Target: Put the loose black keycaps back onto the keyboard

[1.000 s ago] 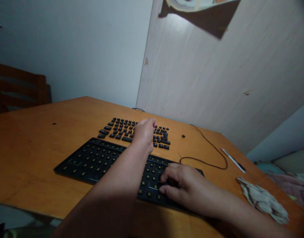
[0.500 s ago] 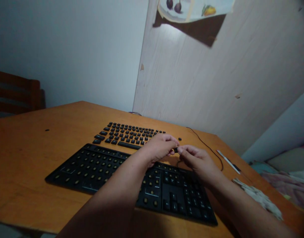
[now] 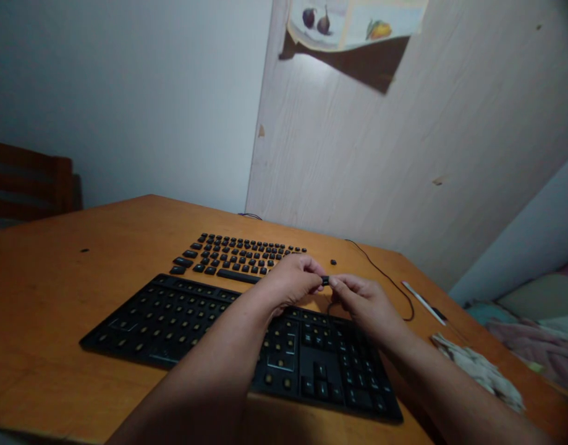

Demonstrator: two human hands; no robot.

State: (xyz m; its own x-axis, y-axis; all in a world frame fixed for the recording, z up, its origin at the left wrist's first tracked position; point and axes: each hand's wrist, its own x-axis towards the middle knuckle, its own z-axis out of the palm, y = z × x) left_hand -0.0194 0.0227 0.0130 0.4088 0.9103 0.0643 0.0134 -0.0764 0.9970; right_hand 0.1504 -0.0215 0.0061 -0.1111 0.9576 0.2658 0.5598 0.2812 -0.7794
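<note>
Over the far edge of the black keyboard (image 3: 317, 355), my left hand (image 3: 293, 276) and my right hand (image 3: 361, 298) meet at their fingertips. Between them they pinch a small black keycap (image 3: 325, 280), each hand closed on one side of it. The keyboard's left and middle parts show bare key posts, while its right-hand block still carries keys. Behind it lie rows of loose black keycaps (image 3: 225, 266), with a long space bar (image 3: 238, 275) in front. My left forearm hides part of the keyboard.
One loose keycap (image 3: 333, 262) lies beyond my right hand. A black cable (image 3: 384, 273) curves across the table (image 3: 112, 228). To the right are a thin white stick (image 3: 423, 302) and a crumpled cloth (image 3: 481, 371). A small dark piece (image 3: 84, 250) rests far left.
The keycap between my fingertips shows more plainly now, as the left fingers have shifted slightly off it. The camera view has tilted a little; the keyboard and loose keycaps stay put.
</note>
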